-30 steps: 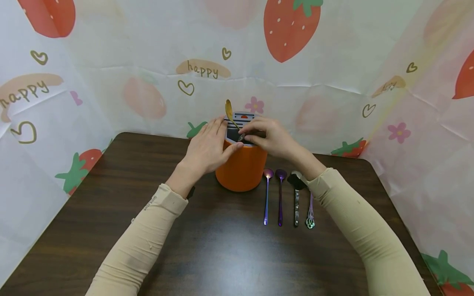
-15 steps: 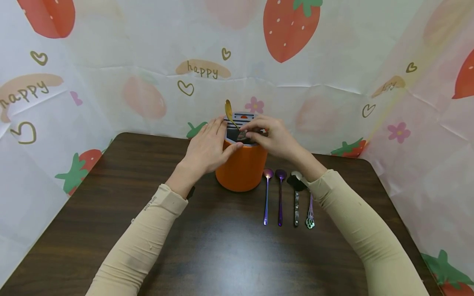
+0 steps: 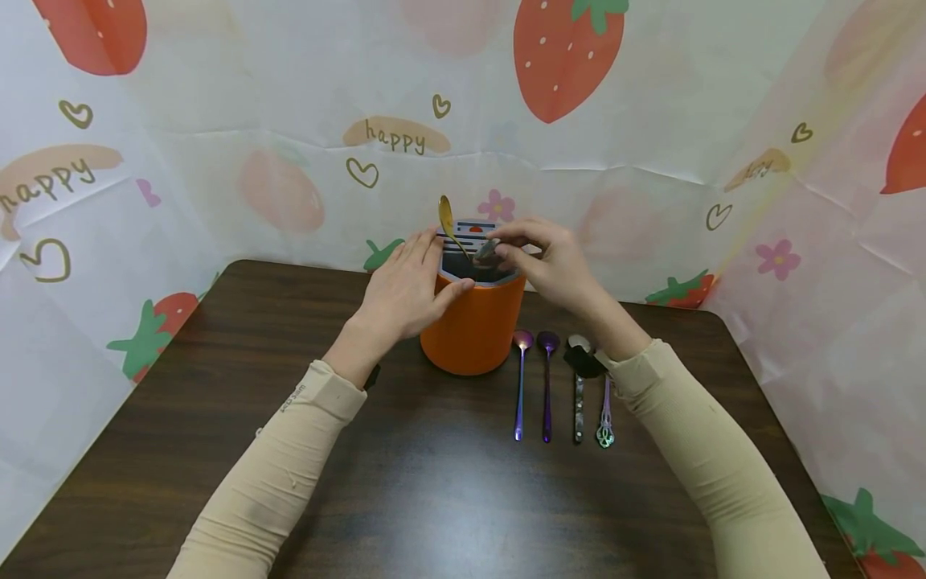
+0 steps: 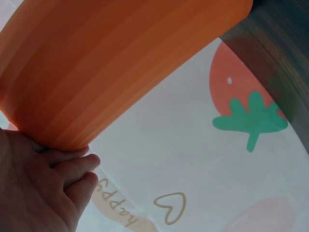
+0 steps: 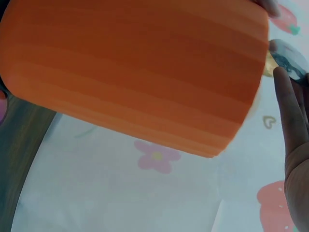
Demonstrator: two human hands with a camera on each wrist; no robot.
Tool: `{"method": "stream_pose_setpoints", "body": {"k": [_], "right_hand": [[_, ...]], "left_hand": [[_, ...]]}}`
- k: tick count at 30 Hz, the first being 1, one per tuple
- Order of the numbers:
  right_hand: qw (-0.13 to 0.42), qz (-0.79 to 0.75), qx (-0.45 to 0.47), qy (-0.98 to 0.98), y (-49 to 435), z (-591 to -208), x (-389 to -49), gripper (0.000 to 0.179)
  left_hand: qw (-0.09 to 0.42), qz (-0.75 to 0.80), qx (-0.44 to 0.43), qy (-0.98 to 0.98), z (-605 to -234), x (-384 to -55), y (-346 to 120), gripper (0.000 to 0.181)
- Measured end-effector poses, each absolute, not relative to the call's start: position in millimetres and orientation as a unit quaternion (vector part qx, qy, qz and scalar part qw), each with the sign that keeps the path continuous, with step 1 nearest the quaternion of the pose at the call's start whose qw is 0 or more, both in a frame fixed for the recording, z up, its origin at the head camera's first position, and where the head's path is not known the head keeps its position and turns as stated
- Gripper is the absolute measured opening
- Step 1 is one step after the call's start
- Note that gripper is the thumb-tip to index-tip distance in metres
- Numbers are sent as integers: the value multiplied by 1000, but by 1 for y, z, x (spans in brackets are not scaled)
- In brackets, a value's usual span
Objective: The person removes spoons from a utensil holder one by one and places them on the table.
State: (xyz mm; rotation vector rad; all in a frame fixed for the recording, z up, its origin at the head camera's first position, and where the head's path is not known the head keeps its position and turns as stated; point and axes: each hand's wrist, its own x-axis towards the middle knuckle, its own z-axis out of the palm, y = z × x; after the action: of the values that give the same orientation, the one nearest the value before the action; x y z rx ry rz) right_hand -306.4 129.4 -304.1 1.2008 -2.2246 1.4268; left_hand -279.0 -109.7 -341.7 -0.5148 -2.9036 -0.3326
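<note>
In the head view an orange container [image 3: 473, 326] stands upright at the back of the table, a gold spoon [image 3: 446, 215] sticking up from its mouth. My left hand [image 3: 401, 293] rests against its left side, fingers straight at the rim and thumb laid across the near edge. At the right of the opening my right hand [image 3: 542, 256] pinches a shiny silver spoon [image 3: 486, 252] by its bowl. Its handle is hidden below. That reflective bowl [image 5: 289, 59] also shows at the fingertips in the right wrist view, just beyond the rim.
Right of the container lie a pink-blue spoon [image 3: 522, 378], a purple spoon [image 3: 547, 386], a spoon with a patterned dark handle [image 3: 579, 406] and one with an ornate handle [image 3: 605, 426], partly under my right wrist. A strawberry-printed sheet [image 3: 304, 88] hangs behind the dark wooden table [image 3: 405, 474].
My right hand has shifted slightly right and up from the container's mouth, and more of the silver bowl shows between its fingers. The left hand has stayed put.
</note>
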Motion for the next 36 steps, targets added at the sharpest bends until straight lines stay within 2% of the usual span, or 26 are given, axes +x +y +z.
{"method": "stream_pose_setpoints", "body": {"k": [18,36], "right_hand": [[181,604,395,-669,146,-293,-295,20],[242,686,341,-595,183,-287,-279,21]], "left_hand": [[93,-108,-171,-975,-342,-279,-108,94],[86,-111,-171,-975,-342,-279,-109,95]]}}
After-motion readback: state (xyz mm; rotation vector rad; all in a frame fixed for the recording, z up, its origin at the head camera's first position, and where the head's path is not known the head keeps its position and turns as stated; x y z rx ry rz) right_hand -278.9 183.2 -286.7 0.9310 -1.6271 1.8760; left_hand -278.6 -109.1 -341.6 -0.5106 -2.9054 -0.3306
